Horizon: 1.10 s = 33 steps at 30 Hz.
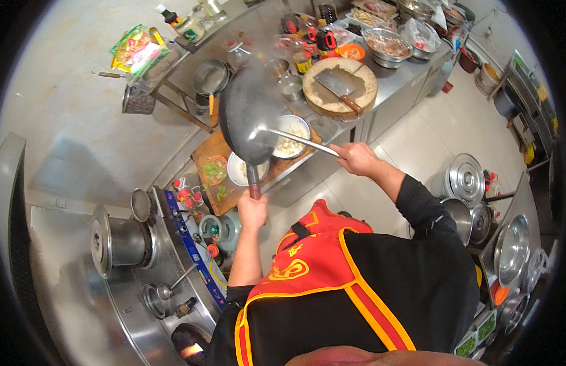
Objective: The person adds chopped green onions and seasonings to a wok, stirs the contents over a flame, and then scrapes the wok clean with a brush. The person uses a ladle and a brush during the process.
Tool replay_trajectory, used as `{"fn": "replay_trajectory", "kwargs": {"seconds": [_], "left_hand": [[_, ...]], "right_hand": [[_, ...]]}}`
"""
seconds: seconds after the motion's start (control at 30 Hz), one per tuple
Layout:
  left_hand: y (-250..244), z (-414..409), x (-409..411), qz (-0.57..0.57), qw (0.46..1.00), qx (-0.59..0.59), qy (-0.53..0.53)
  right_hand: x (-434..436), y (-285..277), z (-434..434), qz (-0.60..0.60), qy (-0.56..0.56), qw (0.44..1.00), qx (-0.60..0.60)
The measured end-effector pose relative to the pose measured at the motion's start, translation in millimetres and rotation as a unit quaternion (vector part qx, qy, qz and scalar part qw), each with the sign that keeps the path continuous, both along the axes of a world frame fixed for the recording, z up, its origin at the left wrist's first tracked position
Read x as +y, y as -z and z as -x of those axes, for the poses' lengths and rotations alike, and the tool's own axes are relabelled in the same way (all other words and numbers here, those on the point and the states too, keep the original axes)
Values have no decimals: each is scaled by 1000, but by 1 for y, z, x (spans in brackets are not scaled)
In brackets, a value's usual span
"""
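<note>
My left hand (253,211) grips the wooden-ended handle of a dark steaming wok (246,114). The wok is tilted above a wooden board (205,153), and steam blurs its inside. In my right hand (356,158) is the long metal handle of a cooking ladle or spatula (310,144); its head is at the wok, its shape unclear in the steam. Beneath the wok are two white bowls with pale food pieces, the right bowl (292,137) and the left bowl (258,173), partly hidden by the wok. An orange dish (214,169) of chopped green vegetable sits left of them.
A cleaver (335,84) lies on a round chopping block (319,100), beside sauce bottles (327,43) and metal bowls (387,45). To my left is a steel stove (127,297) with a large pot (120,242). A gas cylinder (228,233) stands between stove and counter. Lidded pots (466,180) stand right.
</note>
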<state>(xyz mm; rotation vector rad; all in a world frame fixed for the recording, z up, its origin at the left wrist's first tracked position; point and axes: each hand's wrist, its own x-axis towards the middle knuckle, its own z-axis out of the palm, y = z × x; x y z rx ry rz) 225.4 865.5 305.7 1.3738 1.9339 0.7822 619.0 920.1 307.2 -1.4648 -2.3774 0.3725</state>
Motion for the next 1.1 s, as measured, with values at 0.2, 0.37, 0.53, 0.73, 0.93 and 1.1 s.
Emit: {"fn": "replay_trajectory", "kwargs": {"seconds": [0.2, 0.37, 0.53, 0.73, 0.93, 1.1], "left_hand": [[-25, 18, -6, 24, 992, -123, 11], [-26, 15, -5, 31, 989, -141, 19], [-32, 10, -3, 30, 988, -148, 21], [-31, 23, 4, 33, 981, -190, 23], [-28, 13, 7, 53, 979, -197, 12], [-28, 20, 8, 29, 990, -140, 8]], "right_hand": [[19, -29, -41, 45, -44, 988, -139], [42, -40, 13, -60, 17, 998, 9], [10, -15, -2, 42, 40, 996, -66], [6, -48, -3, 70, -39, 996, 31], [37, -37, 5, -17, -38, 999, 5], [28, -56, -72, 55, -58, 980, -181]]}}
